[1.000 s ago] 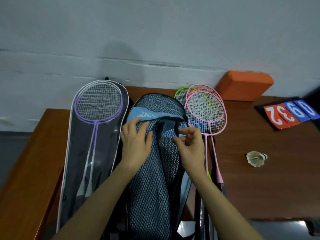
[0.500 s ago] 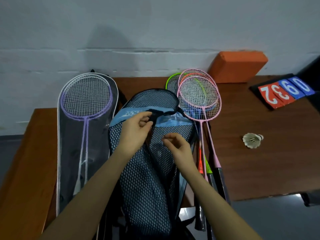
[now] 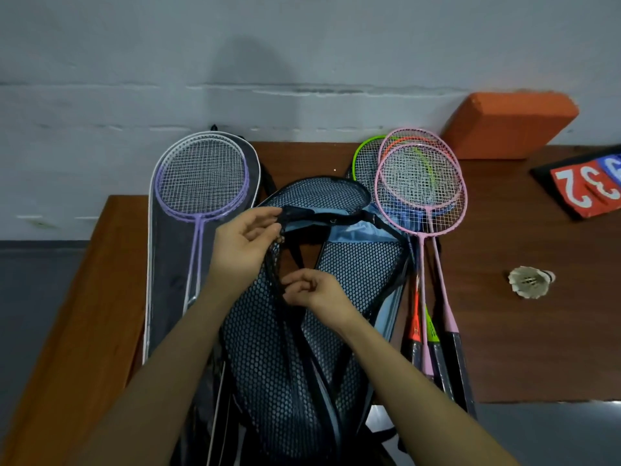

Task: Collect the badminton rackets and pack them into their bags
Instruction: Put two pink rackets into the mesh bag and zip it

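A black mesh racket bag [image 3: 279, 375] with light blue lining lies in the middle of the wooden table [image 3: 524, 348], its top partly unzipped and gaping. My left hand [image 3: 242, 243] pinches the bag's black rim near the head end. My right hand [image 3: 312, 290] grips the rim or zipper lower down. To the left, purple rackets [image 3: 201, 183] sit inside a clear grey bag [image 3: 168, 257]. On the right lie loose pink rackets [image 3: 420, 186] stacked over a green racket [image 3: 364, 156] and an orange one [image 3: 415, 327].
A shuttlecock [image 3: 529, 282] lies on the table at the right. A score flip board [image 3: 591, 193] with red and blue numbers sits at the far right. An orange foam block [image 3: 510, 127] leans on the grey wall behind. The table's front edge runs under my right arm.
My hands went from resting flat on the mesh bag to gripping its rim; my left hand has lifted the rim and my right moved down along it, so the top gapes wider.
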A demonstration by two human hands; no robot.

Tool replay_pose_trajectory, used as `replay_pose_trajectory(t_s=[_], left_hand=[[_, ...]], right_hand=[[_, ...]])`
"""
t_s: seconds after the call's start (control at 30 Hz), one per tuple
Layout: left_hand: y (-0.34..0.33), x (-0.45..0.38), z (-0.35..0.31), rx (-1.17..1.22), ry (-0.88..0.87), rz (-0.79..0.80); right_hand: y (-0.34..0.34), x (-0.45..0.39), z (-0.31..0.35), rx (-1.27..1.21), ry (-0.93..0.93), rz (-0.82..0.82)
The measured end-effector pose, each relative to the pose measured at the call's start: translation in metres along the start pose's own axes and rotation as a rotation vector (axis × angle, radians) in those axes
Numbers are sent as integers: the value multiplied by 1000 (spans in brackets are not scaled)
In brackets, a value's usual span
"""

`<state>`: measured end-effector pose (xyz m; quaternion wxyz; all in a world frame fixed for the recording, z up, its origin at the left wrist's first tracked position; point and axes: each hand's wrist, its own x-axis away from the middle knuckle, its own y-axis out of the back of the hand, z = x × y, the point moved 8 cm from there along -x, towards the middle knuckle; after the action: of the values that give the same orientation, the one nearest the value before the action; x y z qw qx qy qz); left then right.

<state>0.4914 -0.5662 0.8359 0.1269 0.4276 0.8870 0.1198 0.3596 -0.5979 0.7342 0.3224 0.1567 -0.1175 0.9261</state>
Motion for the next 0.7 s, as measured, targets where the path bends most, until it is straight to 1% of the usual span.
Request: replay_pose_trajectory(t_s=[0.17,0.3,0.4,0.47,0.53,0.57,0.63,0.7], left_hand=[[9,4,8,-69,-23,-55],[8,-3,9,-53,-1,-112],[-3,-13,-4,-24,2,-123],[-15,-15,-21,-24,-55,-126],[-26,-14,-39,-49,-142,-130],[-29,-13,-46,-79,-187,-131],[-34,-13,-52,-184,-259,-119],[-38,-14,-46,-315,-252,-69]], right_hand=[[36,12,0,-51,-22,-145],[75,31,16,-120,16,-273],[108,48,53,-228,131,-398],[125,62,86,-173,252,-455],[133,73,114,-36,347,-466],[135,75,121,18,363,-452],[135,73,121,82,334,-396],[133,66,105,134,261,-376]])
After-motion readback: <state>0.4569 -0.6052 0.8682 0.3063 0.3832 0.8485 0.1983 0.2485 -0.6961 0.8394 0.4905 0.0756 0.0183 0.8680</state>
